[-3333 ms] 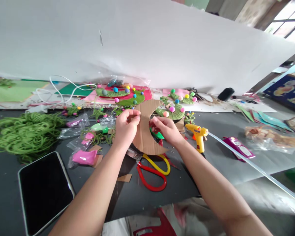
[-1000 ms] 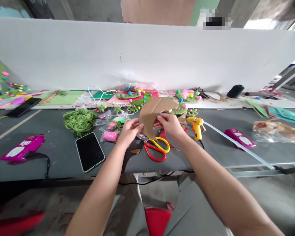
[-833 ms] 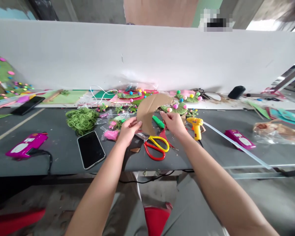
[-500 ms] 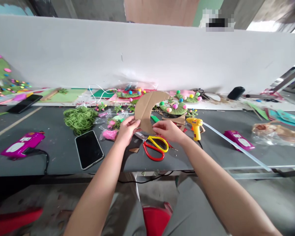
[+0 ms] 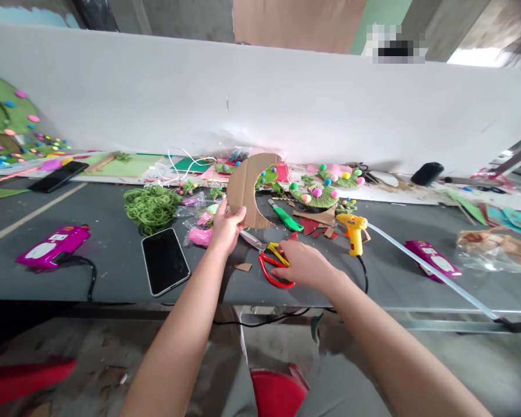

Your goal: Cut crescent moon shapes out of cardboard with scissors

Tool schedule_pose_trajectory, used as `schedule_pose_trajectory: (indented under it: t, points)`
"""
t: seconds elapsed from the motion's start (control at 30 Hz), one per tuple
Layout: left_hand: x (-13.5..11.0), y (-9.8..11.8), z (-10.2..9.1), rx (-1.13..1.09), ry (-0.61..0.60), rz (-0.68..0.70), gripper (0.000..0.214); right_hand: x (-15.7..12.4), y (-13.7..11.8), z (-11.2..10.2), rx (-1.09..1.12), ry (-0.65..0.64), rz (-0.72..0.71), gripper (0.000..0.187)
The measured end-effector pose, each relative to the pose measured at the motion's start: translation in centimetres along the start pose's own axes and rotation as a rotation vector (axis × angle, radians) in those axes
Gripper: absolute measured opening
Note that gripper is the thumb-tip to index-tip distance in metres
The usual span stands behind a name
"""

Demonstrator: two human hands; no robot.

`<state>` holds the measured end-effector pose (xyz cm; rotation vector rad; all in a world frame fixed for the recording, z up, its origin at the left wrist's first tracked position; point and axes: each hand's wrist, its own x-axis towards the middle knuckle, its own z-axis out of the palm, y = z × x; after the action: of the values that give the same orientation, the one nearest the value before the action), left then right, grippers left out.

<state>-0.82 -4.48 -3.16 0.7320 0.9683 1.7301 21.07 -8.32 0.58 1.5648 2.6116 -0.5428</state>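
A crescent-shaped piece of brown cardboard [image 5: 242,184] stands raised over the table, its lower end pinched in my left hand [image 5: 226,229]. Lower right, my right hand [image 5: 307,265] has its fingers closed around the handles of a pair of scissors [image 5: 268,274] with one red and one yellow loop. The scissor blades lie on the table, pointing left under the cardboard. Beyond the right hand is a green utility knife [image 5: 287,219] among cardboard and red scraps [image 5: 316,216]. A small cardboard offcut [image 5: 244,267] lies left of the scissors.
A yellow glue gun [image 5: 353,233] with a long clear glue stick [image 5: 429,269] sits to the right. Leftward are a phone [image 5: 165,262], green yarn [image 5: 150,207] and a purple device [image 5: 52,248]. Pompom-decorated green pieces [image 5: 316,196] line the back, before a white panel [image 5: 156,87].
My right hand has let go of the cardboard crescent and moved down onto the scissor handles. The left hand still holds the crescent, which has shifted slightly left.
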Motion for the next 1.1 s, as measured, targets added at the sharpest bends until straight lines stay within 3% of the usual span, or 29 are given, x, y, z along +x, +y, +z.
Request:
schedule_pose_trajectory:
  t: [0.17,0.3,0.43,0.5,0.57,0.77,0.93,1.1]
  points:
    - [-0.4,0.3,-0.1,-0.078,-0.060,0.016,0.084,-0.9,-1.8,0.6,-0.033,-0.017,0.088,0.023]
    - [-0.4,0.4,-0.1,-0.101,-0.087,0.026,0.079,-0.8,-1.1,0.9,0.018,0.068,0.081,0.019]
    - [-0.6,0.3,0.0,-0.097,-0.108,-0.002,0.074,0.1,1.2,0.3,0.438,0.353,0.006,0.024]
    - [-1.0,0.2,0.1,-0.074,-0.159,-0.074,0.076,0.7,2.1,-0.3,0.655,0.479,-0.051,0.037]
    - [-1.4,0.1,0.4,-0.020,-0.228,-0.163,0.079,1.3,2.7,-0.8,0.804,0.546,-0.116,0.038]
    - [-2.4,0.1,1.0,0.217,-0.406,-0.215,0.089,2.8,2.6,-0.8,0.874,0.555,-0.113,0.032]
    - [-2.4,0.0,1.0,0.269,-0.376,-0.201,0.098,4.0,2.8,-0.7,0.867,0.506,-0.094,0.028]
    - [-2.2,0.0,0.7,0.201,-0.423,-0.259,0.090,4.5,2.8,-0.8,0.826,0.529,-0.042,0.020]
